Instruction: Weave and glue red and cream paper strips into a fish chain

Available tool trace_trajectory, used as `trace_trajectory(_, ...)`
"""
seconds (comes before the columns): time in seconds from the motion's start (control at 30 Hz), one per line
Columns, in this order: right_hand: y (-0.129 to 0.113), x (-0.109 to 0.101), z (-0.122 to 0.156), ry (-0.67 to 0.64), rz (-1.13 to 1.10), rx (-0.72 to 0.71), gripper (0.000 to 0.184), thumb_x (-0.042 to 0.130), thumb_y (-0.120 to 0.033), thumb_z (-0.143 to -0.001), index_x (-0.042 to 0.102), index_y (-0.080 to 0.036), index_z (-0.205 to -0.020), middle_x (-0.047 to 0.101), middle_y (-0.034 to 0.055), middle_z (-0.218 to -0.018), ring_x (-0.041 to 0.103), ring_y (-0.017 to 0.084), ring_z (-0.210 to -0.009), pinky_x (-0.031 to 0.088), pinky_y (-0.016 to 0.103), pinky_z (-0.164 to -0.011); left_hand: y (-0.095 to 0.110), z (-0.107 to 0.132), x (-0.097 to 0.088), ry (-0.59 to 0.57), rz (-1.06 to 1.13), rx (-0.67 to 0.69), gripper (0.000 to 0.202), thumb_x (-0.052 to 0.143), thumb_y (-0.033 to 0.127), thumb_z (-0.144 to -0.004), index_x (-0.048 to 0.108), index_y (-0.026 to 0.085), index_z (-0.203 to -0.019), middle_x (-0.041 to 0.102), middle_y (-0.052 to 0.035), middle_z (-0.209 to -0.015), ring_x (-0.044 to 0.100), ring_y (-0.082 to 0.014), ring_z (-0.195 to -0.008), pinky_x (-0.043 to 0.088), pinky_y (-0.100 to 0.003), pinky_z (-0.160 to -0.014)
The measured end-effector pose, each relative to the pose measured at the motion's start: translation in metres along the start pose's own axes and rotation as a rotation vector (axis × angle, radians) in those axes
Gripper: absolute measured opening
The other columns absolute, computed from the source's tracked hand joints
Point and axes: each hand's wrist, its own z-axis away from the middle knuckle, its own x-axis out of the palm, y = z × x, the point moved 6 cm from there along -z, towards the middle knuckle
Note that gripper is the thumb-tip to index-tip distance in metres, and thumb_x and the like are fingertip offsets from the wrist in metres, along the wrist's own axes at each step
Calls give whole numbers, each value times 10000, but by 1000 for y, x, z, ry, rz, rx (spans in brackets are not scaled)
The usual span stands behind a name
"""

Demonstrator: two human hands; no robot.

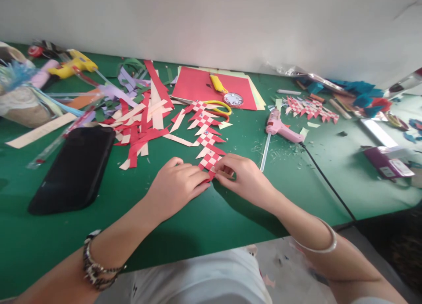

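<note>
A woven paper fish (210, 160) in red and pale pink checks lies on the green table, last in a column of similar paper fish (206, 138) with small stick-on eyes. My left hand (178, 183) rests on the table, its fingertips closed on the red near end of that fish. From the other side, my right hand (247, 179) pinches the same end between thumb and fingers. The fingers partly hide the end of the fish. Beyond the column are scissors (227, 108) with yellow and orange handles.
Red and pale paper strips (141, 128) are heaped left of the fish, near a black phone (74, 170). A pink glue gun (280, 127) with a cord lies to the right. Behind stand red paper sheets (194, 84), a bowl of eyes (233, 100) and a yellow glue gun (74, 64).
</note>
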Motion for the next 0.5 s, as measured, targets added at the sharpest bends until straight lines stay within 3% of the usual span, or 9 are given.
trace_trajectory(0.2, 7, 5, -3, 75, 75, 19, 14, 596, -154, -778, 586, -157, -769, 554, -14, -717, 473, 73, -598, 357, 185, -556, 2, 1, 4, -41, 18, 10, 251, 406, 256, -927, 632, 205, -833, 695, 25, -744, 601, -109, -654, 319, -290, -642)
trace_trajectory(0.5, 7, 9, -8, 58, 169, 72, 12, 615, -153, -771, 606, -158, -765, 575, 1, -722, 490, 91, -612, 350, 203, -558, 2, 1, 10, -104, -15, 32, 259, 394, 261, -931, 626, 188, -846, 656, 9, -775, 576, -122, -677, 299, -298, -643)
